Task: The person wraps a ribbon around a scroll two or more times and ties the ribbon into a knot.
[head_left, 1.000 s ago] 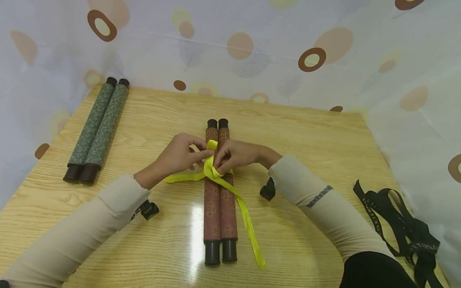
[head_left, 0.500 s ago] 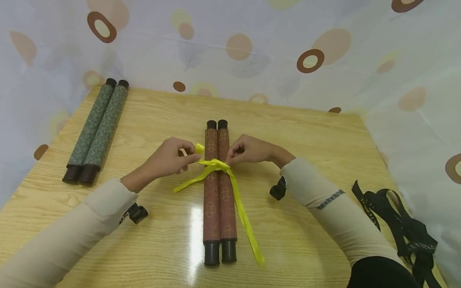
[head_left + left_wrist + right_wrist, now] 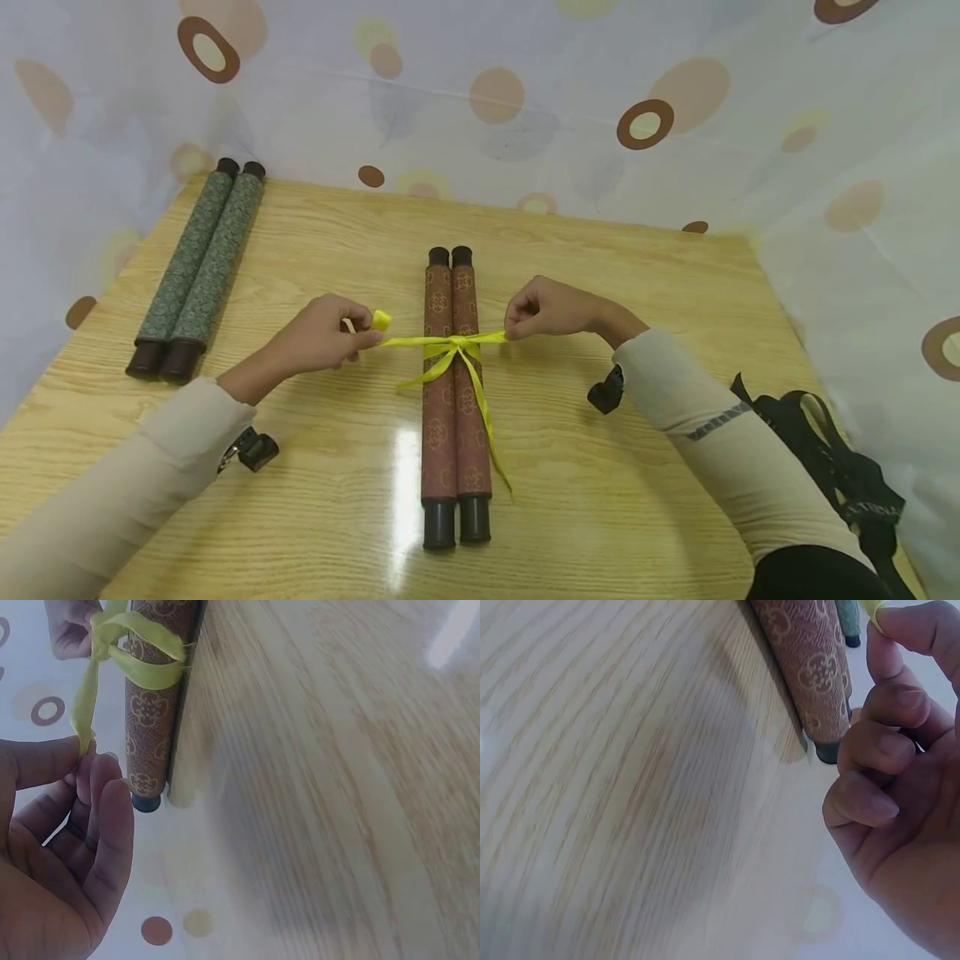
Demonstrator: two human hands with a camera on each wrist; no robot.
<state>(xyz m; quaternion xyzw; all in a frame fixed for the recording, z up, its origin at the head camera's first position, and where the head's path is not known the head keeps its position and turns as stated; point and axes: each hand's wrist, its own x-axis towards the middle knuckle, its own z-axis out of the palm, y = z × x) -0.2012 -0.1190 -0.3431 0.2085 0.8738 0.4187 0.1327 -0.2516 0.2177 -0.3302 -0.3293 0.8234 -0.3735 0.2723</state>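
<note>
1. Two red rolls [image 3: 438, 433] lie side by side on the table [image 3: 600, 508], near its middle, dark caps at both ends. The yellow ribbon [image 3: 456, 341] crosses over them and goes round them, knotted on top.
2. The left hand [image 3: 324, 333] is to the left of the rolls, thumb and forefinger pinching the ribbon; a short yellow piece stands up beside the fingertips. Its other fingers are loosely bent and hold nothing.
3. The right hand [image 3: 551, 308] is on the opposite side, pinching the ribbon between thumb and forefinger, its remaining fingers curled towards the palm.
4. Between the hands the ribbon runs nearly straight, while two tails hang from the knot towards the near end of the rolls.
5. The step in hand looks like drawing a bow tight. Whether both pinched parts are loops cannot be told for certain.
6. The next move seems to call for an even outward pull until the knot sits snug, then letting go and straightening loops and tails. Uneven pulling could drag a tail through.
7. Green rolls [image 3: 220, 262] lie at the far left, a black strap [image 3: 866, 487] at the right edge; neither is touched.
</note>
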